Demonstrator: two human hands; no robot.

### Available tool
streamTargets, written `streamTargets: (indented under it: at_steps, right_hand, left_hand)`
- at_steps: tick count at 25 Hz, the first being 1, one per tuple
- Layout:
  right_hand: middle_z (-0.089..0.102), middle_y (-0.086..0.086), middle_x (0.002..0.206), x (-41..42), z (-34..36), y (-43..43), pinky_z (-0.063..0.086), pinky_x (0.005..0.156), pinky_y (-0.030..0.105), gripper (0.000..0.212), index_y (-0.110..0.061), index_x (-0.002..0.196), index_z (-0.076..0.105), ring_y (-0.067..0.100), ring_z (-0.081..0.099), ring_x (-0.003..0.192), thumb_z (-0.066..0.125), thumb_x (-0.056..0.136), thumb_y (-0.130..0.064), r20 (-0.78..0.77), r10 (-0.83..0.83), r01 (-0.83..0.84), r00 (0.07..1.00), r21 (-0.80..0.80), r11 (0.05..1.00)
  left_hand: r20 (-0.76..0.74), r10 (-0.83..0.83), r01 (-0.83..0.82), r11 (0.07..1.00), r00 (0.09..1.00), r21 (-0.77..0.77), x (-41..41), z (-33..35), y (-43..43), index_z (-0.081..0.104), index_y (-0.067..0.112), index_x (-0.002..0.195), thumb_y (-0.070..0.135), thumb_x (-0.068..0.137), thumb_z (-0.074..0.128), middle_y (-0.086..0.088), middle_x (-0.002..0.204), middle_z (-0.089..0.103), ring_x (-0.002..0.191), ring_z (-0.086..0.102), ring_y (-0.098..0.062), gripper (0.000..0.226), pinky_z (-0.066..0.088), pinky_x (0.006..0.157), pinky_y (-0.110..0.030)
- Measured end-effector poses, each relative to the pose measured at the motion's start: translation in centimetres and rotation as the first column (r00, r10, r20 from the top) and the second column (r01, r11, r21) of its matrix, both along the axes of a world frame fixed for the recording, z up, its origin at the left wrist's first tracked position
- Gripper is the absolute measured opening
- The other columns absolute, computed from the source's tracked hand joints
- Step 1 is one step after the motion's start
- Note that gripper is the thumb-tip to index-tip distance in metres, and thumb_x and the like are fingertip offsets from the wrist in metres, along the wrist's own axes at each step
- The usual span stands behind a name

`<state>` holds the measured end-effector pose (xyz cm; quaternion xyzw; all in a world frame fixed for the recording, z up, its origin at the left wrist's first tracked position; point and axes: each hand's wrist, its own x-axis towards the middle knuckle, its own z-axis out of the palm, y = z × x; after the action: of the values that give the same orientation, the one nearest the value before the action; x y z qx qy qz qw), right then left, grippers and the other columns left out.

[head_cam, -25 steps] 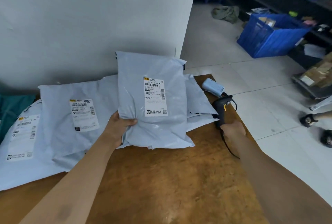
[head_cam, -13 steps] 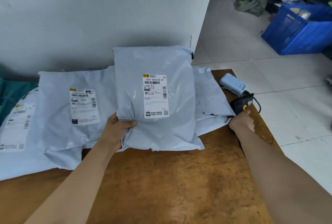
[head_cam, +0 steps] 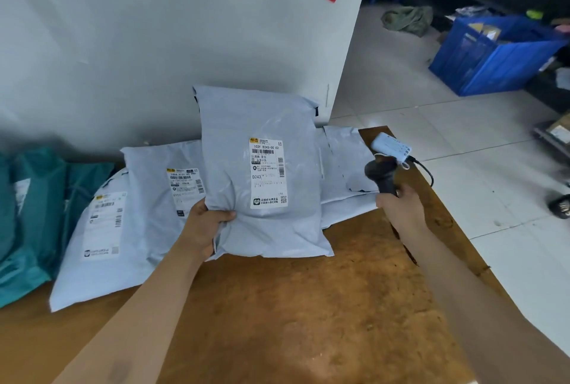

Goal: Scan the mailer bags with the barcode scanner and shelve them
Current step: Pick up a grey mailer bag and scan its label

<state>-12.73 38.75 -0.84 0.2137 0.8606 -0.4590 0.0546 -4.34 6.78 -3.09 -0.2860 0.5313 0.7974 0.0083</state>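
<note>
Barcode scanner is rising off the surface by its right edge, right grip clenching its handle. Left grip is clasping the mailer bag, propping it upright near the far edge, label facing outward, presumably for scanning.

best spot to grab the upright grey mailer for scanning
By its lower left corner, from the left, as the left hand does. The label sits mid-face on the upright grey mailer, away from that corner, so the grip leaves the barcode clear.
</note>
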Motion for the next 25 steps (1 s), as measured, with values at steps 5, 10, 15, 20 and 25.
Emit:
streamTargets:
  at_steps: [5, 10, 15, 20, 25]
  right_hand:
    - [0.052, 0.01, 0.068, 7.7, 4.4, -5.6, 0.036, 0.05, 0.028, 0.031, -0.017, 0.104, 0.057, 0.022, 0.044, 0.052, 0.057, 0.079, 0.001, 0.069, 0.389, -0.368, 0.918, -0.213, 0.905]
    - [0.044, 0.014, 0.063, 15.1, 6.4, -9.8, 0.036, 0.049, 0.03, 0.035, -0.011, 0.108, 0.059, 0.023, 0.043, 0.05, 0.053, 0.077, 0.003, 0.048, 0.505, -0.415, 0.862, -0.508, 0.755]
    - [0.049, 0.012, 0.065, 20.9, 6.7, -12.1, 0.043, 0.051, 0.032, 0.034, -0.01, 0.099, 0.057, 0.022, 0.045, 0.045, 0.053, 0.066, -0.002, 0.08, 0.559, -0.351, 0.825, -0.703, 0.618]
    - [0.047, 0.014, 0.064, 23.5, 5.0, -13.2, 0.046, 0.053, 0.034, 0.045, -0.015, 0.114, 0.054, 0.023, 0.046, 0.043, 0.057, 0.072, -0.002, 0.163, 0.523, -0.299, 0.836, -0.664, 0.685]
    - [0.047, 0.008, 0.06, 24.0, 5.2, -13.8, 0.041, 0.048, 0.03, 0.026, -0.016, 0.1, 0.053, 0.018, 0.041, 0.039, 0.052, 0.085, 0.006, 0.15, 0.488, -0.297, 0.86, -0.632, 0.716]
  left_hand:
    - [0.014, -0.001, 0.001, 0.999, 1.0, 0.046, 5.1, -0.5, -1.9, 0.063, 0.002, 0.084, -0.022, 0.077, 0.054, -0.009, 0.072, 0.073, 0.068, 0.068, -0.025, 0.027, 0.06, 0.057, -0.031]
    - [0.059, 0.025, -0.035, 0.986, 0.998, 0.164, 10.9, -3.0, -3.6, 0.063, -0.002, 0.093, -0.023, 0.077, 0.052, -0.01, 0.075, 0.074, 0.067, 0.07, -0.025, 0.029, 0.058, 0.055, -0.03]
    - [0.132, 0.035, -0.062, 0.976, 0.991, 0.208, 15.7, -5.3, -4.4, 0.064, 0.003, 0.094, -0.023, 0.076, 0.053, -0.011, 0.081, 0.073, 0.07, 0.07, -0.025, 0.033, 0.059, 0.058, -0.032]
    - [0.213, 0.12, -0.155, 0.975, 0.97, 0.158, 17.1, -6.6, -4.3, 0.062, 0.004, 0.095, -0.022, 0.076, 0.056, -0.013, 0.087, 0.067, 0.073, 0.066, -0.027, 0.033, 0.058, 0.06, -0.034]
    - [0.298, 0.173, -0.208, 0.974, 0.939, 0.09, 17.3, -7.8, -4.6, 0.059, 0.003, 0.101, -0.021, 0.075, 0.058, -0.013, 0.088, 0.064, 0.075, 0.062, -0.029, 0.035, 0.051, 0.068, -0.036]
